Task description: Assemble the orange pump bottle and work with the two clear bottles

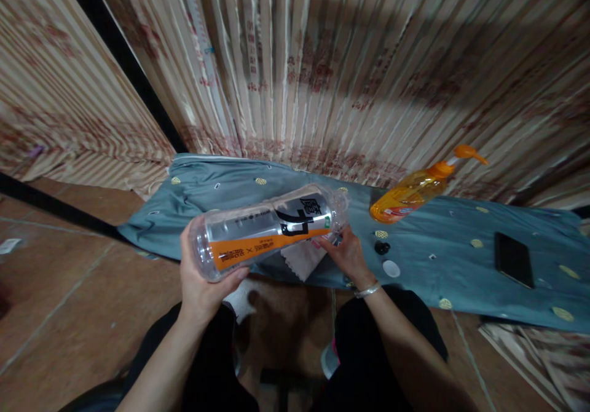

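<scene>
A large clear plastic bottle with a silver and orange label lies tilted across the front of me, its neck end to the right and slightly higher. My left hand is wrapped round its base, thumb along the near side. My right hand grips it near the neck; the fingers behind the bottle are partly hidden. Below the bottle, by my right hand, is a pale scalloped-edged cloth or wipe, partly covered. A small black cap and a white round disc lie to the right of my right hand.
A pump bottle of orange liquid stands at the back of the narrow table, which has a blue-green patterned cover. A dark phone lies farther right. Striped curtains hang behind, and a black pole rises at left.
</scene>
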A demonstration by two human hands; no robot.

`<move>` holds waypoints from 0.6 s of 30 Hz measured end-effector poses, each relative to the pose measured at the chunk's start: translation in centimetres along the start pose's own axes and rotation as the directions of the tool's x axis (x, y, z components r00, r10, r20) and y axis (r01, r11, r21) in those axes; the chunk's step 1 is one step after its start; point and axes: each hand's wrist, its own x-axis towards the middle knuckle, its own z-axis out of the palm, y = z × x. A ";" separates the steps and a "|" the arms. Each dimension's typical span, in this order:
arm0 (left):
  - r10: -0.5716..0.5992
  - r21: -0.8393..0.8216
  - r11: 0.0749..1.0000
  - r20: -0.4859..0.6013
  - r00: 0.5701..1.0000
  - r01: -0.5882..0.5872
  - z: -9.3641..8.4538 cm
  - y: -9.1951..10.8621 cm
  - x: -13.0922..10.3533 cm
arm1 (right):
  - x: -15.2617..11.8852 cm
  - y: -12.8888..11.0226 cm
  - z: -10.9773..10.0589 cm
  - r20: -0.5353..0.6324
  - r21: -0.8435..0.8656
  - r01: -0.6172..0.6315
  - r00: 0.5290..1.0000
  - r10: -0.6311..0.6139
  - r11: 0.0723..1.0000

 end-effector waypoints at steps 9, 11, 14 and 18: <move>-0.010 0.004 1.000 -0.008 1.000 0.010 0.2 0.3 0.0 | 0.1 0.0 -0.1 0.003 -0.050 0.002 1.000 -0.002 0.999; -0.010 0.004 1.000 -0.005 1.000 0.010 0.2 0.3 0.0 | 0.1 0.0 -0.1 0.006 -0.072 -0.008 1.000 0.008 0.997; -0.010 -0.003 1.000 0.006 1.000 0.010 0.1 0.2 -0.1 | 0.0 0.0 -0.1 0.019 -0.064 -0.021 1.000 0.022 0.998; -0.009 -0.013 1.000 0.009 1.000 0.009 -0.1 0.0 -0.1 | 0.0 -0.1 -0.1 0.009 -0.039 -0.030 0.999 0.031 0.999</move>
